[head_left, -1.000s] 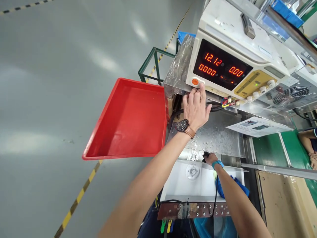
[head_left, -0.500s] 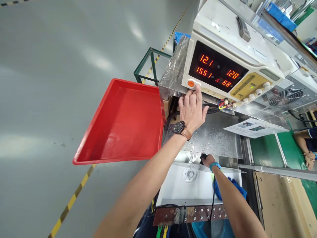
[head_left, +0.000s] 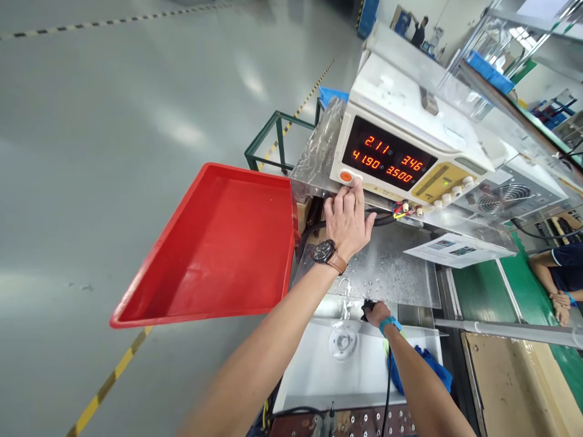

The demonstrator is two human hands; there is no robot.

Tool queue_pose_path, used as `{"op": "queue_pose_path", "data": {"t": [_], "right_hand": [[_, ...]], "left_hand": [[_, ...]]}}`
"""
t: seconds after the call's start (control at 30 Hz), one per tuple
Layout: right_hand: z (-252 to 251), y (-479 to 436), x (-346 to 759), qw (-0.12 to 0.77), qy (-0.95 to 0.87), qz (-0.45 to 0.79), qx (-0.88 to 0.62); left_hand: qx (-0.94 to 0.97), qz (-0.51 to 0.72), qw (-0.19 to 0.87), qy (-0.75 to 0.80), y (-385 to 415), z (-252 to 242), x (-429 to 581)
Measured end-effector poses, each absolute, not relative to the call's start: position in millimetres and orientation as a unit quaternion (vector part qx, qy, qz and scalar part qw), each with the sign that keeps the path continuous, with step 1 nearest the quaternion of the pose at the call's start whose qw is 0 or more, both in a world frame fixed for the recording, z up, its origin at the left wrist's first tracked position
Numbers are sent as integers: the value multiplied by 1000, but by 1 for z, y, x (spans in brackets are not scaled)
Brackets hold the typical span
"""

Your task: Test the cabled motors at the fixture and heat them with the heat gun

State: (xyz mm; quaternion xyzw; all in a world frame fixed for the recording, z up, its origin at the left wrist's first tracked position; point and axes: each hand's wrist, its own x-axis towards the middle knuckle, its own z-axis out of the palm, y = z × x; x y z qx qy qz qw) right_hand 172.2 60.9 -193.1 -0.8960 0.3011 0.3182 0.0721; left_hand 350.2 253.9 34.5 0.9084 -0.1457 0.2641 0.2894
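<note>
nearest, at the bottom edge, lies a brown strip [head_left: 355,423] with metal studs, and just beyond it a white basin [head_left: 319,379] with a round white fitting [head_left: 344,342] in it. a blue cloth [head_left: 428,364] lies partly behind the right forearm. over the basin's far edge the right hand [head_left: 377,314] grips a small black object [head_left: 367,308], which sticks out past the fingers on the left; how tightly they close i cannot tell. beyond is a metal plate [head_left: 396,267] with droplets on it. above this, the left hand [head_left: 346,221] is loosely bent and holds nothing, its index finger reaching out to the lower front of a white power unit [head_left: 396,91], just beside an orange button [head_left: 346,176]. the fingertip touches the panel there. the unit's display [head_left: 387,155] shows red digits. a red tray [head_left: 232,249] sits left of the left hand, apart from it. at the far right are another person's hands [head_left: 561,303], one over the other.
</note>
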Motion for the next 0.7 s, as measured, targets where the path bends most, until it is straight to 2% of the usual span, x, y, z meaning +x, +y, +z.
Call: {"op": "queue_pose_path", "data": {"t": [0.33, 0.7], "right_hand": [[-196, 68, 174, 90, 307, 285, -904], [-204, 64, 172, 96, 308, 273, -906]], "left_hand": [[901, 328, 244, -143, 254, 24, 355], [902, 333, 234, -142, 254, 22, 355]]}}
